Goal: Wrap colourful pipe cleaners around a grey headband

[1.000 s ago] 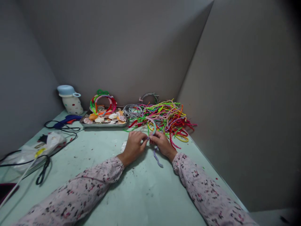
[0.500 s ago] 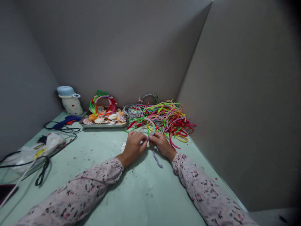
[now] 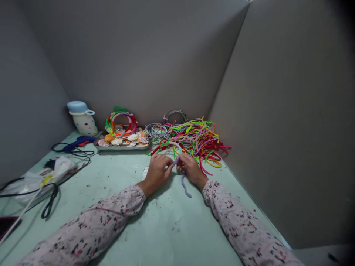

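My left hand (image 3: 156,171) and my right hand (image 3: 191,168) meet fingertip to fingertip on the pale green table (image 3: 166,225), both pinched on a lilac pipe cleaner (image 3: 184,185). Its loose tail trails down toward me beside the right wrist. Just behind the hands lies a heap of coloured pipe cleaners (image 3: 194,139), and a small white scrap (image 3: 145,172) shows by the left hand.
A metal tray (image 3: 122,145) of shells with wrapped hoops (image 3: 122,121) stands at the back. Grey wire rings (image 3: 158,129), a dotted jug (image 3: 82,119), a blue glue gun (image 3: 79,142), black cables, scissors (image 3: 50,203) and a plastic bag (image 3: 44,175) lie left. Grey walls enclose the table.
Both hands have shifted slightly away from me while keeping their pinch on the lilac pipe cleaner, and the curved piece above the fingers has dropped lower. Nothing else moved.
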A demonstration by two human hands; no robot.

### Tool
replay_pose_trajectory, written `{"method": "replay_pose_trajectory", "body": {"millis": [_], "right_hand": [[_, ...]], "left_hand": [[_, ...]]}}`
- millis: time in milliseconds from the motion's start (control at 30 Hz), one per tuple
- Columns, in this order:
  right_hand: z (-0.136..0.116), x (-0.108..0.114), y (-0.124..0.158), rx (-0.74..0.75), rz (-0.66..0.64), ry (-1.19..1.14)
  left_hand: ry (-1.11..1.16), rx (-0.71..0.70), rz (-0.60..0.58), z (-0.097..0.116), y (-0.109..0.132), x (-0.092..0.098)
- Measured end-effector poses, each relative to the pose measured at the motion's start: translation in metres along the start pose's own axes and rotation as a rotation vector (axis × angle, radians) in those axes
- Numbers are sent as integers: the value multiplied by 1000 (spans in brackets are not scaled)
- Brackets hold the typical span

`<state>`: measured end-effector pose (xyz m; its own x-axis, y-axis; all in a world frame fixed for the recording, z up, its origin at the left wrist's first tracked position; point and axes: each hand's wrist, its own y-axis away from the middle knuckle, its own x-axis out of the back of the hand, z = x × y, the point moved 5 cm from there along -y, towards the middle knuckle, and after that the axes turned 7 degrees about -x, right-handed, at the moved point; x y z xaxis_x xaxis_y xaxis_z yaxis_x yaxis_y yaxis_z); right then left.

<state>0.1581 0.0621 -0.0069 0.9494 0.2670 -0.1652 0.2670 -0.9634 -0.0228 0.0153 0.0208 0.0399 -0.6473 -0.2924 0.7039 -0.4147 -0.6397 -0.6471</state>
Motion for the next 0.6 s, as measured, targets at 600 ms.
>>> {"method": "replay_pose_trajectory", "body": {"millis": [600], "right_hand": [[3,3,-5,3,12,-22]], "left_hand": [[-11,29,-17,-4,2,-6]]}}
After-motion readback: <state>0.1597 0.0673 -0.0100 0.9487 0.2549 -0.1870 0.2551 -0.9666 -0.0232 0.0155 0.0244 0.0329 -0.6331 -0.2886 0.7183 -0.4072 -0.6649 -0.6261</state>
